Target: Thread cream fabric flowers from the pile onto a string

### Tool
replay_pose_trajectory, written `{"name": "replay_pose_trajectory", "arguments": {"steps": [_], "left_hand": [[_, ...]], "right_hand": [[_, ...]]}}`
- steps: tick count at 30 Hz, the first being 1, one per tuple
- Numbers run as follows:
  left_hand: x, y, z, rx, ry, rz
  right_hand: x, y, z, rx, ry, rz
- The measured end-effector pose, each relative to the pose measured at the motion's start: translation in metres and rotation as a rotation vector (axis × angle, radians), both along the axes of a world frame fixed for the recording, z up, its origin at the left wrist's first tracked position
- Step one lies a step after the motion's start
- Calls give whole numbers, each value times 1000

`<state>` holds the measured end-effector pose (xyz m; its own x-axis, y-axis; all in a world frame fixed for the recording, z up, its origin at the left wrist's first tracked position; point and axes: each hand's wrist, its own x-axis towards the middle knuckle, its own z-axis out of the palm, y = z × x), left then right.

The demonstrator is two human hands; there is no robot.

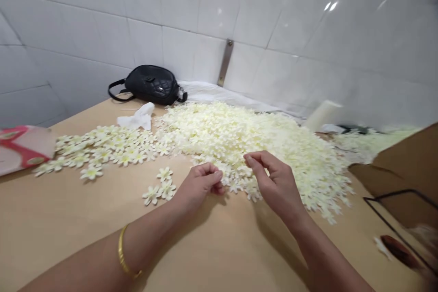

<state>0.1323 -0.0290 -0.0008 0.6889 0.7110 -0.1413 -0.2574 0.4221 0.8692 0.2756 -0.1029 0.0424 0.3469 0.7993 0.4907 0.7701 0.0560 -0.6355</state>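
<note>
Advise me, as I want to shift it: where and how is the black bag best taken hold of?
Probably by the strap loop at the left end of the black bag, coming from the left: the loop juts out from the body, while the wall stands close behind and heaped flowers crowd its right front.

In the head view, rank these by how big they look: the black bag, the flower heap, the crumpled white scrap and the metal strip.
1. Flower heap
2. Black bag
Crumpled white scrap and metal strip: unranked; one is wider, the other taller.
</note>
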Motion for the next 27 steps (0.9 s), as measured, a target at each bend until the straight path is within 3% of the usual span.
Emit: {"name": "replay_pose_trajectory", "arguments": {"steps": [3,6,12,19,23,27], "left_hand": [[-1,1,-1,-17,-1,-4],[-3,3,-2,-5,10,-18],[-4,3,-4,-24,-37,-65],[-5,-4,4,9,15,-113],[-5,-4,4,-4,14,-117],[-4,-2,3,-15,20,-84]], "right_hand": [[-24,-3,-8,-107,96,134],[-31,-1,-16,-133,121,173],[-25,-2,-22,-110,-66,231],[-20,-5,-31,-165,-347,155],[-22,-5,-29,-183,-312,127],[-26,-4,-28,-36,-261,110]]}}
